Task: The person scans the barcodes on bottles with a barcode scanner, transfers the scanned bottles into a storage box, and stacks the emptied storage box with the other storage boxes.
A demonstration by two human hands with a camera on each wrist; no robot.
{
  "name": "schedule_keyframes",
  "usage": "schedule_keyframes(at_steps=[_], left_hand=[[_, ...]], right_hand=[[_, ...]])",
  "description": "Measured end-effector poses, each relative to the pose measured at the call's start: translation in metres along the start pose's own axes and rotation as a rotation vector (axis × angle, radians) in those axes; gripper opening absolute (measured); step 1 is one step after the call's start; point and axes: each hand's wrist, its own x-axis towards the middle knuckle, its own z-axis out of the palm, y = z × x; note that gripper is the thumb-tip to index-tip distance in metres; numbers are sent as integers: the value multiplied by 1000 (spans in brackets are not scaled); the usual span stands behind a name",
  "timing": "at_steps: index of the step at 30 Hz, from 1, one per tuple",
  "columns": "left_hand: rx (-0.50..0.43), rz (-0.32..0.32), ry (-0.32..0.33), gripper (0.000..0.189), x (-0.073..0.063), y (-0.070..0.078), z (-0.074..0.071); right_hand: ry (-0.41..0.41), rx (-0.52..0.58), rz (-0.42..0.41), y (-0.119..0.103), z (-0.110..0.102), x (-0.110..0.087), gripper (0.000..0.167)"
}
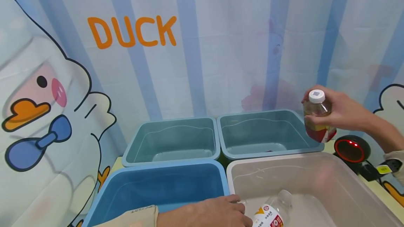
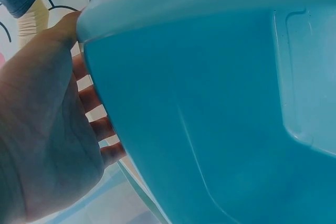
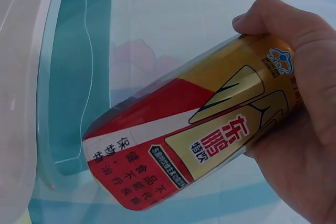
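My right hand grips a drink bottle with a white cap and a red and gold label. The bottle is tilted, base towards the lower right in the head view, at the right end of the back right teal bin. Low in the head view, my left hand lies across the rim between the blue bin and the beige bin. Its fingers reach past the blue rim, spread and holding nothing visible. A clear bottle with a white label lies in the beige bin, near those fingers.
Another teal bin stands at the back left, against the others. A black device with a red-lit ring sits right of the bins on the yellow table. Behind everything hangs a striped curtain with duck prints.
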Motion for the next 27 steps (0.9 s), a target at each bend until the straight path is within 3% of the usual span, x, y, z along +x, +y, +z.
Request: schedule_keyframes(at_steps=[4,11,16,20,27], left_hand=[[15,-1,-18,45,1,0,-1],[26,11,-10,45,1,-1,-1],[12,13,-2,45,2,-2,0],[-7,13,2,45,1,-2,0],[-37,6,16,47,-1,-1,0]], right_hand=[[-41,-22,-54,-6,7,9,55],[-100,-64,-266,-8,24,27,56],[-159,-60,-335,-14,39,39,50],[-219,-61,-320,-20,51,45,47],[-327,-73,-221,-28,70,49,48]])
